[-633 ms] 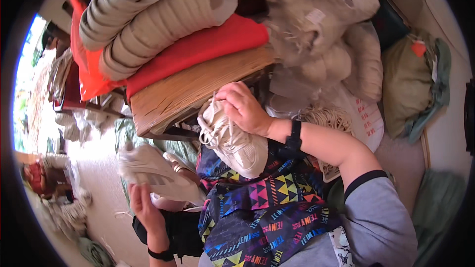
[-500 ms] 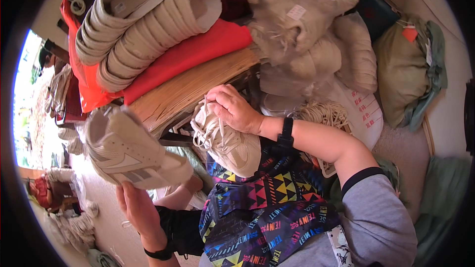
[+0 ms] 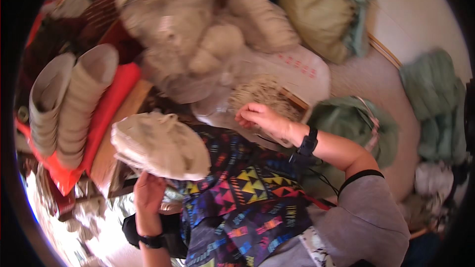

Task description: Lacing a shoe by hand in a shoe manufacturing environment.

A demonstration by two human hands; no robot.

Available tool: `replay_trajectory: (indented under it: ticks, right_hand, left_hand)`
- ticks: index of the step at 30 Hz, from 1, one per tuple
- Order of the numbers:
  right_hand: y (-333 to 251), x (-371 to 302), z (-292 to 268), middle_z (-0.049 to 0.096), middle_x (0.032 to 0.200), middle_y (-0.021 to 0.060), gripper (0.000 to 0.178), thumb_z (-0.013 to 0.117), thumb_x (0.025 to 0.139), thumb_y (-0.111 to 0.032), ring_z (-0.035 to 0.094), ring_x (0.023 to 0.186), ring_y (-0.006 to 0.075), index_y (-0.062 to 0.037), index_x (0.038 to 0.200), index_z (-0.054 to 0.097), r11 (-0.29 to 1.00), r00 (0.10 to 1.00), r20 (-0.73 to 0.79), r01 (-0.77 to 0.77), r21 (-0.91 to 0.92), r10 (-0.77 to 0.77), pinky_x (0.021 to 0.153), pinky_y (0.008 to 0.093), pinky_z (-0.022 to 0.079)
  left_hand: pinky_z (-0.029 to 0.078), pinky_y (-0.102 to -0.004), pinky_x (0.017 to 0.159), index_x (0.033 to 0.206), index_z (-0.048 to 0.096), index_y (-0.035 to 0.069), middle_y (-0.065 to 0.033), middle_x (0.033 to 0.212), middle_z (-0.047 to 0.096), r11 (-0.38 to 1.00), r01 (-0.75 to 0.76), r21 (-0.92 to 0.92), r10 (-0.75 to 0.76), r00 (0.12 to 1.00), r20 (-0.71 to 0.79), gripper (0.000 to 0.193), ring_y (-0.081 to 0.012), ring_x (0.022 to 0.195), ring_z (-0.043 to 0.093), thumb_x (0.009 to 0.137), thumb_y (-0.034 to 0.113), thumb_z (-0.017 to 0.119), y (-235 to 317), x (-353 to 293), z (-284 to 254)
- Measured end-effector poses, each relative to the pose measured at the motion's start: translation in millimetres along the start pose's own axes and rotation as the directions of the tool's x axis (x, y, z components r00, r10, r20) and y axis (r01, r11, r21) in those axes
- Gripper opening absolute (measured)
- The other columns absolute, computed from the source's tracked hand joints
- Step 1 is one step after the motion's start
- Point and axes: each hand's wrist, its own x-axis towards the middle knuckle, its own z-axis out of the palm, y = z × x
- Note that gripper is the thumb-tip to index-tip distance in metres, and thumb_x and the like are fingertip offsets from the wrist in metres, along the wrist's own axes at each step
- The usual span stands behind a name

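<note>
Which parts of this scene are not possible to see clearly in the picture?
- Head view: fingers of the left hand are hidden behind the pale shoe it holds.
- Head view: motion blur smears the heap of pale bags, so their contents cannot be told.
- Head view: what the right hand touches is unclear, blurred over the clear plastic bag.
- Head view: the stacked soles bend away at the left rim.

Beyond my right hand point(image 3: 260, 117) lies a clear plastic bag point(image 3: 297, 71) with small red print, holding pale fibres.
</note>
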Motion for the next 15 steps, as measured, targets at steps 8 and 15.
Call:
replay_trajectory:
  ticks: [8, 15]
  right_hand:
    - [4, -125, -102, 0.066, 0.099, 0.0044, 0.024, 0.054, 0.099, -0.027, 0.062, 0.090, 0.0138, -0.0044, 0.105, 0.061, 0.904, 0.952, -0.201, -0.287, -0.318, 0.231, 0.080, 0.0289, 0.051]
    - [45, -259, -98, 0.070, 0.094, 0.0148, 0.030, 0.056, 0.096, -0.031, 0.069, 0.079, 0.0198, -0.0021, 0.098, 0.064, 0.543, 0.544, 0.089, -0.784, -0.301, 0.834, 0.068, 0.0326, 0.058]
  left_hand:
    - [0.053, -0.0328, 0.078, 0.116, 0.058, 0.003, -0.0091, 0.112, 0.067, 0.972, 0.155, 0.179, -0.185, 0.969, 0.165, 0.027, -0.0187, 0.097, 0.063, 0.100, 0.021, 0.046, 29, 23, -6]
    - [0.051, -0.0321, 0.073, 0.116, 0.058, 0.002, -0.0082, 0.095, 0.064, 0.974, 0.207, 0.097, -0.215, 0.973, 0.079, 0.030, -0.0168, 0.077, 0.058, 0.103, 0.023, 0.040, 37, 40, -7]
